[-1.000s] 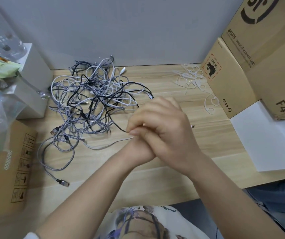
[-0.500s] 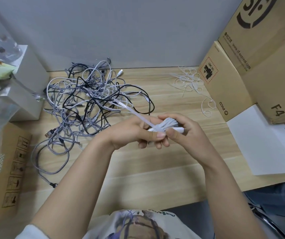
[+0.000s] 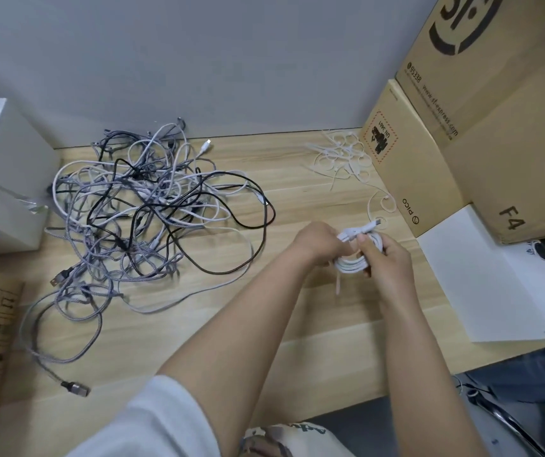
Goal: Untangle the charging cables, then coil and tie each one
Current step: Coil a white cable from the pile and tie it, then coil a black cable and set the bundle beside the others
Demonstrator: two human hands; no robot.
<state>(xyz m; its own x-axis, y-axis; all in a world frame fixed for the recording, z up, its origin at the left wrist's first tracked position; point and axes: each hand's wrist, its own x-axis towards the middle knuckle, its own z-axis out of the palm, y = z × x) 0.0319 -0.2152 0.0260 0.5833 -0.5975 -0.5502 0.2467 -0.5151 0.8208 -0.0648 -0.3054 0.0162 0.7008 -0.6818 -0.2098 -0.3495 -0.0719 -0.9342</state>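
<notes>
2 hands (image 3: 351, 247) grip a coiled white cable (image 3: 358, 255) above the wooden desk (image 3: 297, 328).

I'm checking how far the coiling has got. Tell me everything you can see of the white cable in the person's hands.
The white cable is smooth, rubbery-looking, wound into a small coil of several loops. The left hand and right hand both grip it above the wooden table, right of the tangled pile. One plug end pokes up and right; a thin pale strip hangs below. Whether it is tied cannot be told.
</notes>
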